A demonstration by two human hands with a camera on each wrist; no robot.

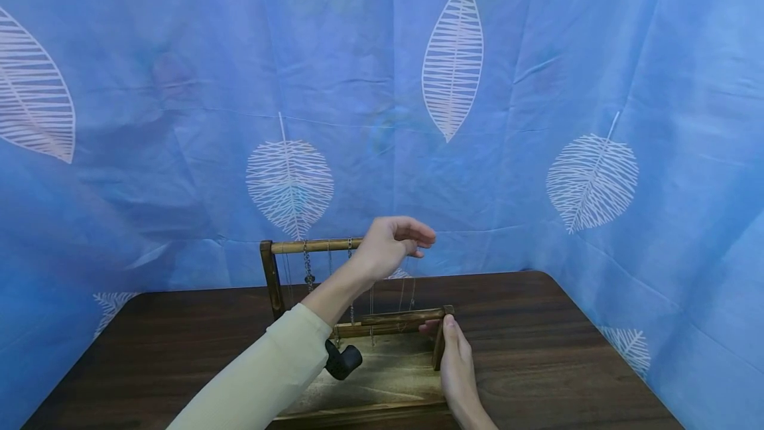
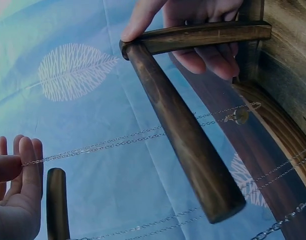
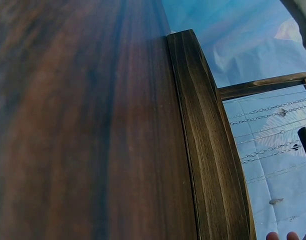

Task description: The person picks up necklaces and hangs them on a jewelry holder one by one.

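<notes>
A dark wooden necklace stand (image 1: 406, 317) with several chains hanging from its bars stands on the table. My left hand (image 1: 396, 244) is raised at the right end of the rear bar (image 1: 316, 245). In the left wrist view, its thumb and fingers pinch one end of a thin necklace (image 2: 138, 134), which stretches away to a small round pendant (image 2: 240, 116). With thumb in front and fingers behind, my right hand (image 1: 459, 367) grips the stand's right post (image 2: 208, 37). Only its fingertips (image 3: 292, 236) show in the right wrist view.
The brown table (image 1: 567, 350) extends on both sides of the stand, with a rounded far corner. A blue curtain (image 1: 370, 85) with white leaf prints hangs behind. Several other chains (image 3: 273, 107) hang on the stand's left part. A black wrist camera (image 1: 343, 360) sits below the left sleeve.
</notes>
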